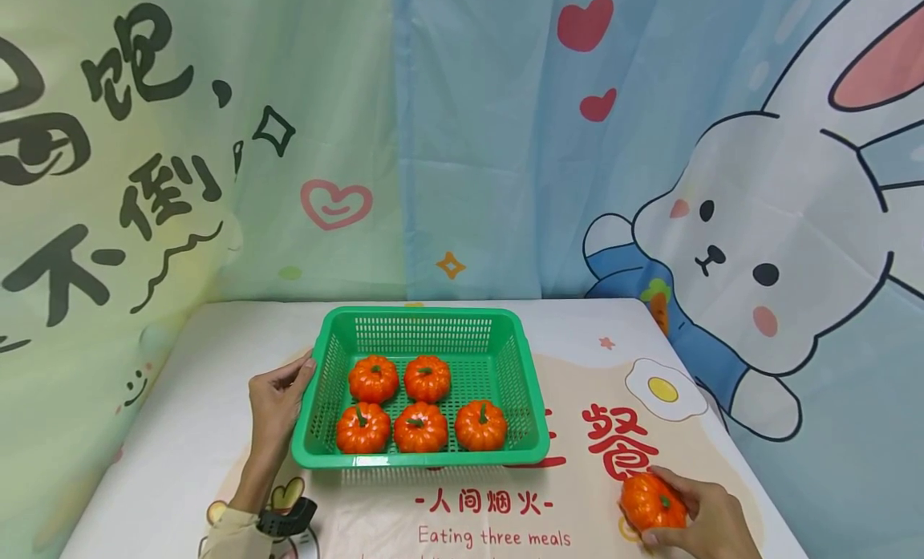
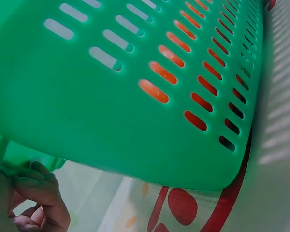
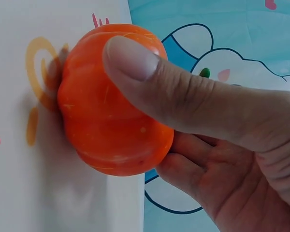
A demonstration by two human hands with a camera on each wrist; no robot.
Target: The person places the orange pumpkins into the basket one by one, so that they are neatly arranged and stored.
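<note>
A green plastic basket [image 1: 426, 460] with slotted walls stands on the table, and several small orange pumpkins [image 1: 421, 427] sit inside it in two rows. My left hand [image 1: 277, 398] grips the basket's left rim; in the left wrist view its curled fingers [image 2: 41, 193] show under the rim beside the slotted wall. Right of the basket, my right hand [image 1: 703, 517] holds another orange pumpkin [image 1: 650, 501] between thumb and fingers. The right wrist view shows the thumb [image 3: 135, 67] across this pumpkin [image 3: 111, 130], close to the tabletop.
The table's printed cloth [image 1: 491, 519] carries red lettering and a fried egg picture [image 1: 666, 389]. Behind the table hangs a curtain [image 1: 469, 142] with a large rabbit drawing [image 1: 758, 246] on the right. A dark band [image 1: 289, 517] circles the left wrist.
</note>
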